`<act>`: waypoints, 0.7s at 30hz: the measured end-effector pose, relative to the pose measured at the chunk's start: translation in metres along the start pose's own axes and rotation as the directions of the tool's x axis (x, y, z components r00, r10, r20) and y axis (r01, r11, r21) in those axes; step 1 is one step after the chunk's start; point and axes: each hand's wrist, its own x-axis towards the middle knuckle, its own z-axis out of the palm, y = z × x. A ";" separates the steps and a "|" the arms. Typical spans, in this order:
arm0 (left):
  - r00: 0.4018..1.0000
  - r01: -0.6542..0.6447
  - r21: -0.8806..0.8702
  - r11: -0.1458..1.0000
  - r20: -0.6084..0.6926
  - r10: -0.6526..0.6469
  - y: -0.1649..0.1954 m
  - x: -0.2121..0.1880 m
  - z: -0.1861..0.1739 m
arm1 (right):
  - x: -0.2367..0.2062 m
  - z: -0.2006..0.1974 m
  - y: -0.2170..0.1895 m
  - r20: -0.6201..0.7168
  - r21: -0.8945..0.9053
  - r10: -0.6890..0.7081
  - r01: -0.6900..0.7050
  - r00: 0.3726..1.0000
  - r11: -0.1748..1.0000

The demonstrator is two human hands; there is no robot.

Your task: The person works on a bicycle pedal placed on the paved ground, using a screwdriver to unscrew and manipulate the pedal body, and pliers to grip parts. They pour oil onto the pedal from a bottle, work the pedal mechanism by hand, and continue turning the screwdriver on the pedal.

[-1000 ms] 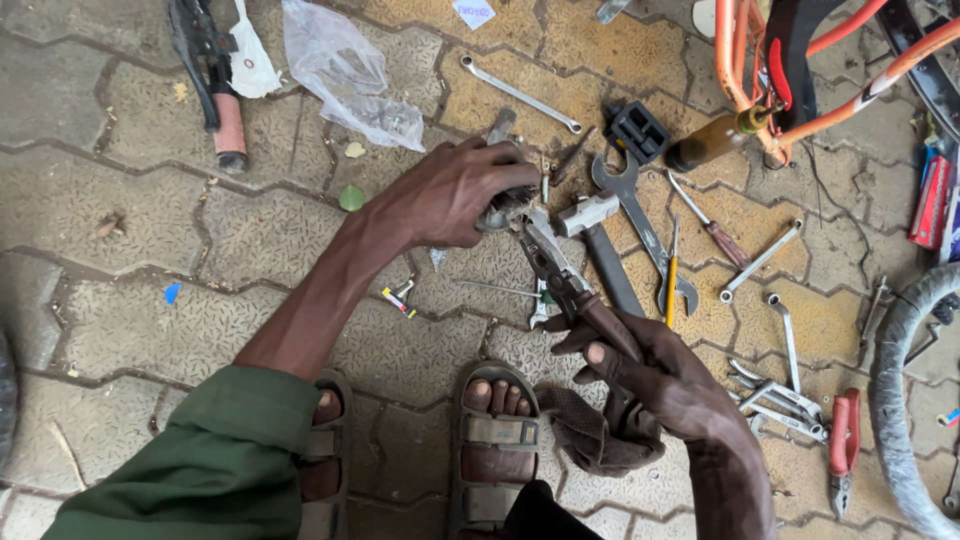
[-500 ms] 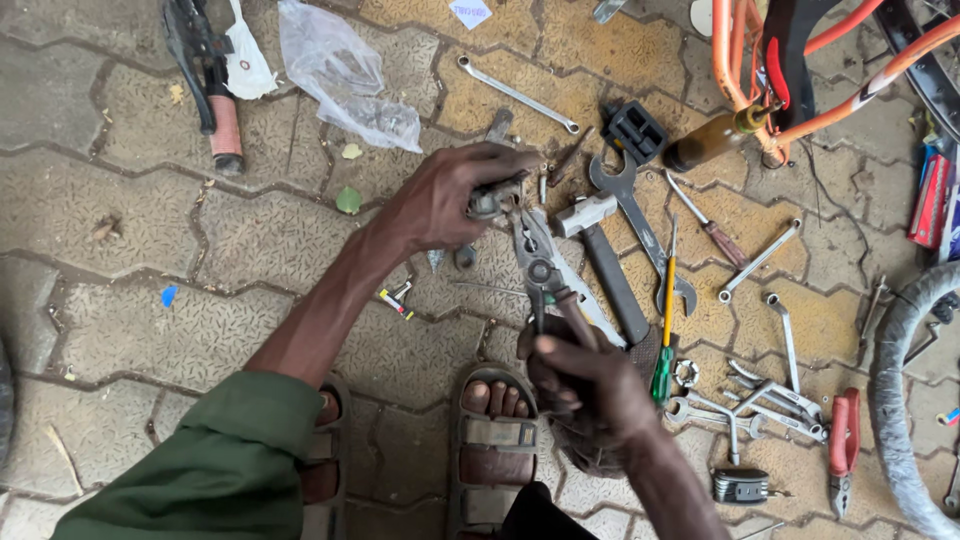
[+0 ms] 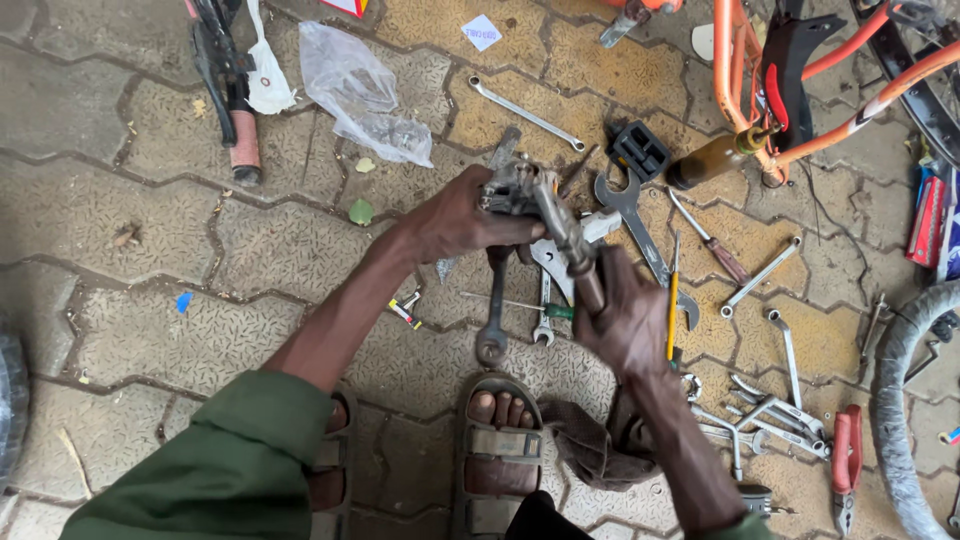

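Paved ground (image 3: 120, 200) strewn with wrenches (image 3: 525, 112); left hand (image 3: 462, 215) grips metal part (image 3: 515, 187), right hand (image 3: 625, 320) clutches its greasy shaft (image 3: 572, 245).

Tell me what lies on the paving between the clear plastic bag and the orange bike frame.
In the head view, between the plastic bag and the orange frame lie a long silver spanner and a small black block.

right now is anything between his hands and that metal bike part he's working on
Nothing visible. The left hand is wrapped around the head of the metal part, and the right hand grips its lower end directly. The wrenches lie on the paving underneath, clear of both grips.
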 end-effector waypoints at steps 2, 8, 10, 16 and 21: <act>0.996 0.041 -0.167 0.985 0.089 -0.026 0.006 -0.007 0.005 | 0.013 -0.001 0.015 -0.056 -0.185 -0.117 0.105 0.992 0.977; 0.963 0.052 -0.630 0.775 0.237 0.128 0.020 -0.026 0.025 | 0.032 -0.018 0.052 -0.008 -0.396 -0.303 0.276 0.953 0.876; 0.948 0.144 -0.688 0.711 0.301 0.099 0.020 -0.028 0.026 | 0.029 -0.020 0.051 0.022 -0.304 -0.222 0.218 0.975 0.927; 0.971 -0.042 -0.073 0.996 -0.236 0.024 0.002 0.003 0.008 | 0.002 -0.006 0.016 0.126 0.193 0.283 -0.303 0.951 0.933; 0.966 -0.183 0.212 0.960 -0.141 0.216 -0.030 0.011 -0.003 | -0.044 -0.002 0.001 0.134 -0.099 0.676 -0.669 0.725 0.737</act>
